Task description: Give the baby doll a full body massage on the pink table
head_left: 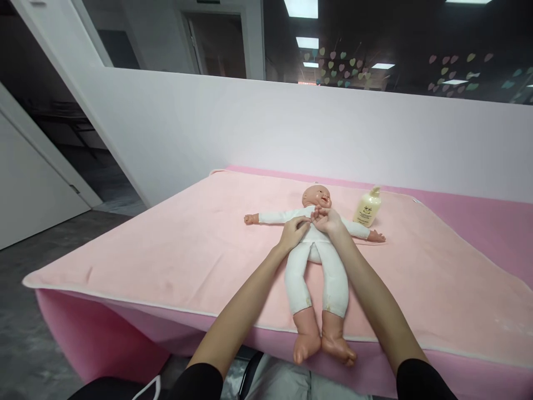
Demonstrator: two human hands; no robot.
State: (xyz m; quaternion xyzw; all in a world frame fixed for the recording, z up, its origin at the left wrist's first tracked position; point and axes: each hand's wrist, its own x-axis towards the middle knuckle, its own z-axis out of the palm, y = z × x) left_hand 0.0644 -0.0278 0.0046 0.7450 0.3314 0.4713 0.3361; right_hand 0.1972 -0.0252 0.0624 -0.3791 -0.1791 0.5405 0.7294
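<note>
A baby doll (315, 251) with a white cloth body and bare plastic head, hands and feet lies on its back, arms spread. Its feet reach past the near edge of the pink blanket (175, 239). My left hand (295, 230) rests on the side of the doll's chest, fingers stretched toward the middle. Beside it, my right hand (327, 219) is over the upper chest, turned partly palm up with loosely bent fingers. The fingertips of both hands come close together. I see nothing held in either hand.
A pale yellow pump bottle (368, 208) stands by the doll's arm, at the right. Pink padding (478, 222) shows under the blanket. A white wall (291, 122) with a window above it closes off the far side. A doorway and grey floor lie to the left.
</note>
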